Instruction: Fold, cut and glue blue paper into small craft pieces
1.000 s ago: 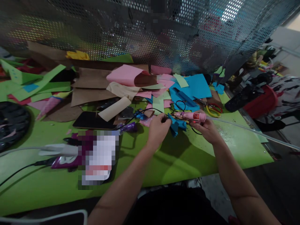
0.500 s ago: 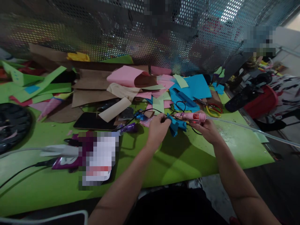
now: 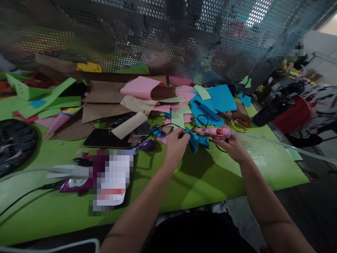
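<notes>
Left hand [image 3: 176,144]: thumb and index pinched together, gripping the left edge of a folded blue piece [image 3: 194,143]. Right hand [image 3: 231,143]: fingers wrapped on the thick rear end of a pink tool [image 3: 219,132].

Key relation: blue piece sits between the hands, directly right of the left fingers and left of the right ones. Left is nearer, already on it. Tool's long axis runs roughly left-right, narrow end aimed at the left hand, overlapping the blue piece's upper side in view. Can't tell whether tip and piece touch; too small and dark there.

Both are held above the green tabletop [image 3: 216,184], shadow below. Black cord [image 3: 162,125] passes just behind the left fingers, loops near the tool. Clear tube [image 3: 279,143] runs off right from behind the right hand.

Further out: scissors [image 3: 240,123] beyond the right hand, blue sheets [image 3: 223,99] behind the tool, dark phone [image 3: 104,137] well left.
</notes>
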Demonstrator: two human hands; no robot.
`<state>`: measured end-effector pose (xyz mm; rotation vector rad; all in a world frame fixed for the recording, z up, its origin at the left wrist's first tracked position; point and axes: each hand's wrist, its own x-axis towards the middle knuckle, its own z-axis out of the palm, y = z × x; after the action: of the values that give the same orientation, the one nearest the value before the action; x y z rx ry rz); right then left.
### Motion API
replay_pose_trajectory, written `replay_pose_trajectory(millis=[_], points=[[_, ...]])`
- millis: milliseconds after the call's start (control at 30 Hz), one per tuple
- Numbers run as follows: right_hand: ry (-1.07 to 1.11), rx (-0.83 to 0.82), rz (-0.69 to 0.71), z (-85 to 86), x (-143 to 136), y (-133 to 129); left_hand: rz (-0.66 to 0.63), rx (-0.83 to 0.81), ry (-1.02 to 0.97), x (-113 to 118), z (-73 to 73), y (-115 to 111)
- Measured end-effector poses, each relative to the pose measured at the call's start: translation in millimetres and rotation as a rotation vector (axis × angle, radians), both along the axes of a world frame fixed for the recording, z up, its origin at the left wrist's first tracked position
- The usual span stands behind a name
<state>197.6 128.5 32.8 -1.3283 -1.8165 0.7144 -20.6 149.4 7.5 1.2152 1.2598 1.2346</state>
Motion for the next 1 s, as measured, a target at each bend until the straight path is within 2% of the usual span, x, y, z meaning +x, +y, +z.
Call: replay_pose_trajectory(millis=[533,767,1000], points=[[0.013,-0.005,-0.002,-1.2,-0.2,-0.1,-0.027,0.010,0.016,0.3,0.7,-1.7],[0.008,0.008,-0.010,-2.6,1.2,1.1,0.022,0.004,-0.023,-1.3,1.3,0.3],[0.021,-0.047,-0.002,-3.7,3.3,0.7,0.055,-0.005,-0.055,-2.3,3.1,1.5]])
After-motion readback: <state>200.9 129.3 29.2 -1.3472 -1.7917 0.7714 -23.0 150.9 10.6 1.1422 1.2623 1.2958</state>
